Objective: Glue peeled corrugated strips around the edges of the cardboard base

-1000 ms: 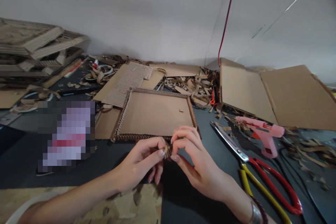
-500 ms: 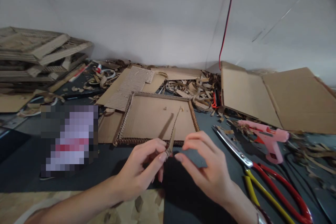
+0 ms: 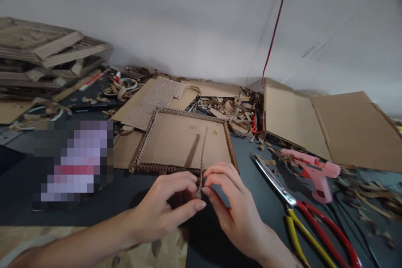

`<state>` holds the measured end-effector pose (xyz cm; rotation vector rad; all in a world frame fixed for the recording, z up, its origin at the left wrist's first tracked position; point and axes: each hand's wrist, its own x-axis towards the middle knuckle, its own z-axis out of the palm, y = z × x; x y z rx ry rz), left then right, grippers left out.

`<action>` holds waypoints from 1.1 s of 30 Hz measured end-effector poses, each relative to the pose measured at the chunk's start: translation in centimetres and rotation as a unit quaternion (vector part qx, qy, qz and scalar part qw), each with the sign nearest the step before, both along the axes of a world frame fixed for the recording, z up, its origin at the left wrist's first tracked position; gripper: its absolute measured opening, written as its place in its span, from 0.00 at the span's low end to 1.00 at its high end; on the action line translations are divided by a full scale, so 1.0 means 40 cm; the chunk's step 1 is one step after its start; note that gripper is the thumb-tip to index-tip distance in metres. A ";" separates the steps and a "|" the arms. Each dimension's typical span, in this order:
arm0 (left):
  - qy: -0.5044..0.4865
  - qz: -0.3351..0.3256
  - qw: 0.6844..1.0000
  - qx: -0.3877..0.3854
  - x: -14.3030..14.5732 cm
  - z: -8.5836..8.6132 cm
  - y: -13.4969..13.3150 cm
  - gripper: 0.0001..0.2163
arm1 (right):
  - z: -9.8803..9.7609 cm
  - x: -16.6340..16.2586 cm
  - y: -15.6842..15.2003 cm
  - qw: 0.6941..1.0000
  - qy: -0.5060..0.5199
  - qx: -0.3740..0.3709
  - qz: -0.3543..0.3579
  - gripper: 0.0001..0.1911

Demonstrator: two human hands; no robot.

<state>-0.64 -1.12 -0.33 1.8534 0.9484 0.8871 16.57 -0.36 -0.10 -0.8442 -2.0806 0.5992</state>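
Note:
My left hand (image 3: 171, 207) and my right hand (image 3: 230, 205) meet over the dark table, just in front of a flat cardboard frame (image 3: 185, 142) edged with corrugated strips. Between them stands a thin cardboard strip (image 3: 202, 157), pointing up and away from me. My right thumb and forefinger pinch its lower end. My left hand's fingers are curled beside it, thumb stretched toward the strip; whether they touch it is unclear.
Red-and-yellow-handled shears (image 3: 301, 213) and a pink glue gun (image 3: 315, 171) lie to the right. An opened cardboard box (image 3: 329, 123) sits behind them, a red wire (image 3: 273, 33) hangs down the wall, scraps (image 3: 232, 106) litter the back, and stacked cardboard (image 3: 40, 63) fills the far left.
The strip has been raised from a small piece held between both hands into an upright line. My right hand opened briefly, then closed on the strip's lower end again.

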 end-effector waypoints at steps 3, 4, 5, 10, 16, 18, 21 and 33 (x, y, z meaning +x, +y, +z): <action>0.035 0.000 0.999 -0.018 0.003 0.002 0.002 0.12 | -0.004 -0.001 -0.002 1.000 -0.014 -0.008 0.013 0.07; 0.043 -0.004 0.999 -0.023 0.003 0.002 0.002 0.13 | -0.005 -0.001 -0.002 1.000 -0.019 -0.009 0.016 0.08; 0.048 -0.008 0.998 -0.026 0.004 0.003 0.002 0.13 | -0.005 0.000 -0.002 1.000 -0.023 -0.009 0.019 0.08; 0.057 -0.018 0.998 -0.020 0.003 0.004 0.002 0.12 | -0.004 0.002 -0.002 0.999 -0.041 -0.009 0.028 0.09; 0.052 -0.027 0.998 -0.013 0.002 0.005 0.004 0.12 | -0.002 0.002 -0.003 0.998 -0.038 -0.024 0.034 0.09; 0.053 -0.035 0.998 -0.008 0.001 0.004 0.003 0.12 | -0.005 0.003 -0.001 0.998 -0.027 -0.035 0.034 0.09; 0.057 -0.043 0.997 -0.007 0.000 0.003 0.001 0.12 | -0.006 0.006 0.003 0.998 -0.011 -0.041 0.041 0.08; 0.040 -0.067 0.997 -0.004 -0.006 0.006 0.001 0.14 | 0.010 0.021 0.009 0.997 0.022 -0.062 0.043 0.06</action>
